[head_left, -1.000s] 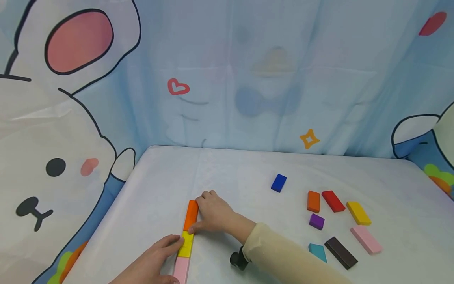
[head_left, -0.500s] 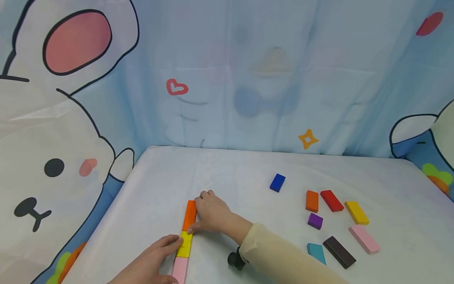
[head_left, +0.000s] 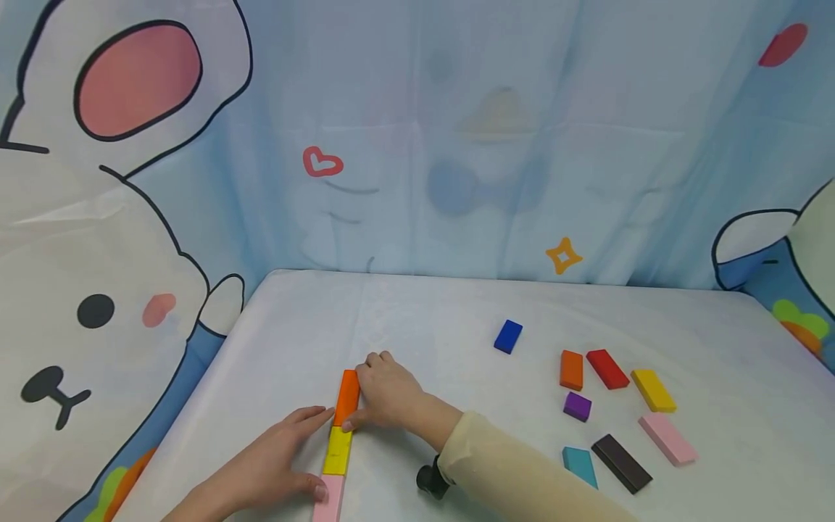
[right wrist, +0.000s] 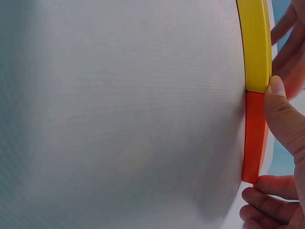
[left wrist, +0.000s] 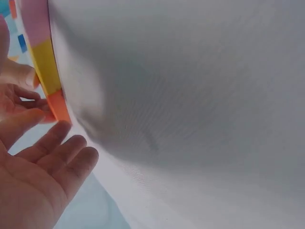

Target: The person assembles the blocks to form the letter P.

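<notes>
An orange block, a yellow block and a pink block lie end to end in a straight row on the white table. My right hand holds the orange block, its thumb at the seam with the yellow one and its fingertips round the far end, as the right wrist view shows. On the row's left side, my left hand has its fingers extended, fingertips right at the orange block's edge. Its thumb rests by the pink block. The left wrist view shows the left fingers loosely spread.
Toward the right lie loose blocks: blue, orange, red, yellow, purple, pink, dark brown and teal. A patterned curtain hangs behind the table.
My left hand has shifted forward along the row, its fingertips going from beside the yellow block to the orange one. My right hand stays in place.
</notes>
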Motion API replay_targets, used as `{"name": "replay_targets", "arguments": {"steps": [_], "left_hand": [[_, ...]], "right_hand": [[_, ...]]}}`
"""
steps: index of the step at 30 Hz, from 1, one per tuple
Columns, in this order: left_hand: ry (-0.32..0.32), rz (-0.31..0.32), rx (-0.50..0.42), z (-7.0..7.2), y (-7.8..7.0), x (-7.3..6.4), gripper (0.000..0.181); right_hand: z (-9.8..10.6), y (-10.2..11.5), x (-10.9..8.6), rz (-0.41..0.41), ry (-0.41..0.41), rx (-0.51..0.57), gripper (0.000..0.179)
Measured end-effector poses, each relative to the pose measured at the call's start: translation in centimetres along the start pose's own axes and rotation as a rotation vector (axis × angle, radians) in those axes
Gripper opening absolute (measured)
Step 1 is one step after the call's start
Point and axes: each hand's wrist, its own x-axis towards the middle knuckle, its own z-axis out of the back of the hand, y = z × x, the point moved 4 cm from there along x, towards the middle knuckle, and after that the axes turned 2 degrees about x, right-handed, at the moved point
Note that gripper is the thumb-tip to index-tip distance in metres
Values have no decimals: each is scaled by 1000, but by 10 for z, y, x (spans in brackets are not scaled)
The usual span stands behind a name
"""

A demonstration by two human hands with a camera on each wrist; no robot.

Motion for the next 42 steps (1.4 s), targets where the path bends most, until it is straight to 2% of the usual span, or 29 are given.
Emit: {"name": "replay_targets", "arguments": {"steps": [4,9,23,31,34,42], "left_hand": [[19,-69,-14,4,-3,4,103],[19,-98,-32,6,-10,4,102],[22,-46,-14,4,-17,8,99],[29,-53,-2,4,-18,9,99],[27,-52,2,4,-17,8,100],[33,-1,14,3,-14,8,98]], "right_hand": [[1,1,0,0,1,8,81],[2,1,-1,5,-5,13,80],[1,-6,-6,-6,-2,72,83],[0,-11,-9,11,21,93,81],[0,-15,-11,21,34,101,79],[4,-38,-20,24,45,127,78]]}}
